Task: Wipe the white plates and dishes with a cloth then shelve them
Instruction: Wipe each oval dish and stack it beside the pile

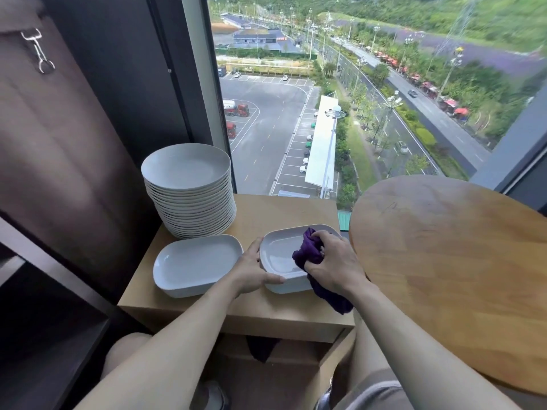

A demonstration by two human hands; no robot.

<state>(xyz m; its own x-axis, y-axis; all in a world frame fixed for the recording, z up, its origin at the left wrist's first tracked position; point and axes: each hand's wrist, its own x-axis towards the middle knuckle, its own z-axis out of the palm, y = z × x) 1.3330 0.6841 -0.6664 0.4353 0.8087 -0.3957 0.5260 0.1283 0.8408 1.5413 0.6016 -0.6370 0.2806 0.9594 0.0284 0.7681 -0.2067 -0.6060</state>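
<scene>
A white rectangular dish [278, 253] sits at the right of a small wooden stand [266, 214]. My left hand [251, 269] grips its left rim, thumb along the near edge. My right hand [333, 261] clutches a bunched purple cloth [309, 251] and presses it into the dish; the cloth's tail hangs over the near rim. A second white rectangular dish [196, 263] lies to the left, touching nothing held. Behind it stands a tall stack of round white plates [189, 190].
A round wooden table [455, 261] is close on the right. A dark cabinet with open shelves [53, 335] stands at the left. A floor-length window [325, 99] is right behind the stand. A dark cloth [262, 349] hangs under the stand's top.
</scene>
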